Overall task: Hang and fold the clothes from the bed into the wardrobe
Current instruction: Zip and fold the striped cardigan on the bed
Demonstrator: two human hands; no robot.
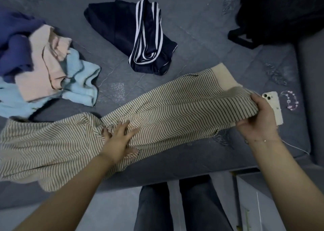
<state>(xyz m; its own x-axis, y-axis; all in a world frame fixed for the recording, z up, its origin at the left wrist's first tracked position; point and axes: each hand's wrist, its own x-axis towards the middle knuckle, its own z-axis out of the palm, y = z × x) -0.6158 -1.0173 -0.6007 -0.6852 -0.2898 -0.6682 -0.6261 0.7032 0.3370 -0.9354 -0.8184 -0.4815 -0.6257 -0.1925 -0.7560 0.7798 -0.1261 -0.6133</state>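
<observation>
The grey bed (201,37) carries everything. Across its near edge lies the cream striped garment (166,111), stretched from lower left to upper right. A black bag (280,11) sits at the far right corner, a pile of blue, pink and pale-blue clothes (43,69) at the left, and navy white-striped shorts (136,34) in the middle. The left hand (119,137) presses flat, fingers spread, on the garment's middle. The right hand (259,115) pinches its ribbed end in a closed grip, just beside a white phone (273,106).
</observation>
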